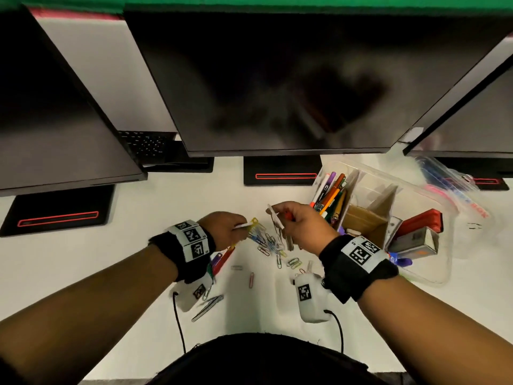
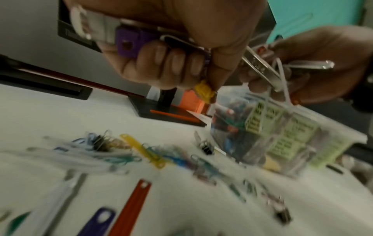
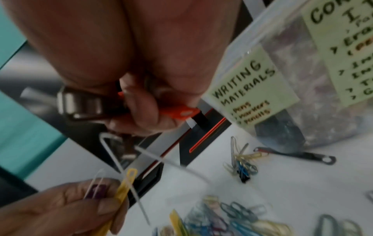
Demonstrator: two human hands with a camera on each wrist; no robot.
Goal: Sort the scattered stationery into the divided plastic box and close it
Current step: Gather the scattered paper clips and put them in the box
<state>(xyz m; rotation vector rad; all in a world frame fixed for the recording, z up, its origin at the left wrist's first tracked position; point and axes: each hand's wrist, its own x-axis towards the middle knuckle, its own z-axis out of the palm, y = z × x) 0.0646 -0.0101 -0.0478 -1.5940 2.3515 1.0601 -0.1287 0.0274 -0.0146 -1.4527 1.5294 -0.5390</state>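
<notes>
Above the paper clips (image 1: 270, 247) at six o'clock, the left hand (image 1: 224, 227) pinched yellow and purple fastener strips (image 3: 121, 191) and the right hand (image 1: 301, 226) clamped an orange strip, apparently gathering them for the open divided box (image 1: 433, 269) at three o'clock.

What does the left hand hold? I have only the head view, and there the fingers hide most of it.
Observer: The left wrist view shows the left hand gripping a purple plastic piece and pinching a yellow strip.
Operator: And the right hand?
Observer: In the right wrist view, the right hand curls round an orange strip and a metal clip.
Operator: Does the box carry labels?
Observer: Yes. A pale green note on the wall of the plastic box reads "WRITING MATERIALS", with pens, markers and pencils listed under it.
</notes>
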